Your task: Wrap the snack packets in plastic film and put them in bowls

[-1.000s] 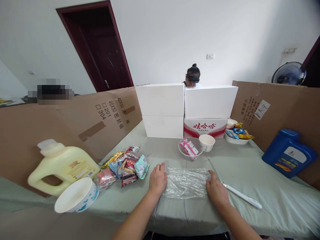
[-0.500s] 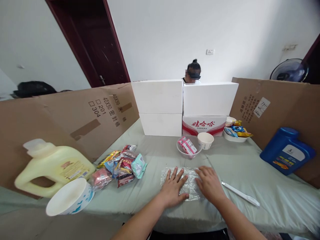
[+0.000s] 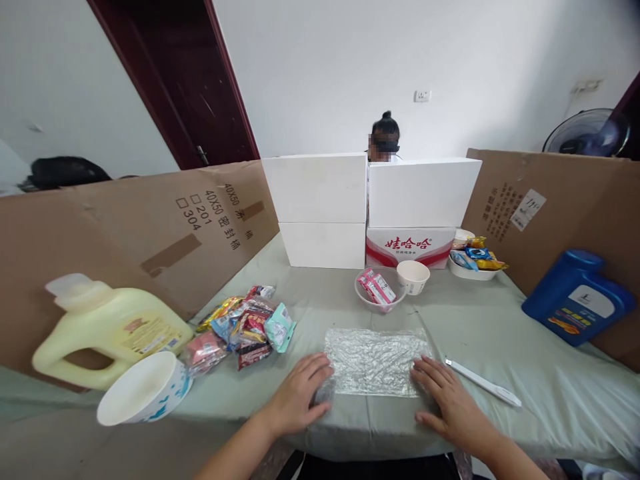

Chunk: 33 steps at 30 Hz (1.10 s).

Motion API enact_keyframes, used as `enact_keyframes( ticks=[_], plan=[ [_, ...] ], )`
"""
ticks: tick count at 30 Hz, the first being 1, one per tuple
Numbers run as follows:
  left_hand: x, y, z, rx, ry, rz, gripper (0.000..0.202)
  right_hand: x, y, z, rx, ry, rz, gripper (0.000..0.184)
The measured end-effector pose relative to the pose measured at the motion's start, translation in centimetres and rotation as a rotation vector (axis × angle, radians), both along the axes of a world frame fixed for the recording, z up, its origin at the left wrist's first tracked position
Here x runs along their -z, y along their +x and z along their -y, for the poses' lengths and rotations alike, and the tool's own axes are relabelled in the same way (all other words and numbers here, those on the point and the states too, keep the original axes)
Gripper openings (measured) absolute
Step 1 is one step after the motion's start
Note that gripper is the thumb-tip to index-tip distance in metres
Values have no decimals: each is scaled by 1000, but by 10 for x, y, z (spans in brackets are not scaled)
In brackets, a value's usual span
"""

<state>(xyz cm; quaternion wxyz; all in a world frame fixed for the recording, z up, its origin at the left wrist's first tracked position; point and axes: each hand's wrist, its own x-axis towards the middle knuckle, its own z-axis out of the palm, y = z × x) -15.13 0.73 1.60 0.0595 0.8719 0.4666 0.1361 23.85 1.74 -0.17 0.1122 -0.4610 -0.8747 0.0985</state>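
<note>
A crinkled sheet of clear plastic (image 3: pixel 375 363), maybe a flattened bag, lies spread on the cloth-covered table in front of me. My left hand (image 3: pixel 300 393) rests at its left edge, fingers stretched out and the thumb apart. At the right edge lies my right hand (image 3: pixel 445 400), its fingertips touching the plastic and its thumb spread away. Both hands are open and hold nothing. Just beyond my right hand is a slim white box cutter (image 3: pixel 484 383), its short blade end pointing up and left.
Left: snack packets (image 3: pixel 250 327), a white paper bowl (image 3: pixel 145 390), a pale yellow jug (image 3: pixel 110 333). Ahead: a clear bowl with pink packets (image 3: pixel 367 307), a paper cup (image 3: pixel 413 279), stacked white boxes (image 3: pixel 323 245). Right: a blue bottle (image 3: pixel 577 300), a snack dish (image 3: pixel 470 273). A person sits behind the boxes.
My hands have moved apart and toward me, from lying on the plastic to its left and right edges. More of the plastic shows, and it looks more spread out. The view has shifted slightly.
</note>
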Motion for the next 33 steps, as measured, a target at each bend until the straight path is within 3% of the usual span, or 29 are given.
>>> enact_keyframes(
  ticks=[3,5,10,13,16,21,28,33],
  plan=[
    [4,7,6,89,23,54,30,-1,9,15,8,28,-64,43],
    [6,10,6,122,60,80,27,-4,9,20,15,59,-99,32],
    [0,13,5,128,86,149,25,-14,7,28,-18,93,-168,25],
    [-7,16,4,27,24,192,23,-17,6,28,35,46,-226,26],
    [-13,24,-6,-150,-60,166,25,-18,1,17,160,-41,-268,28],
    [-11,42,-39,-417,-111,15,23,-15,-19,-17,426,-40,-94,30],
    [2,56,-58,-490,-108,-108,22,-3,-36,-35,537,-2,95,27],
    [-4,56,-60,-517,-77,-154,22,-8,-37,-34,552,28,173,28]
  ],
)
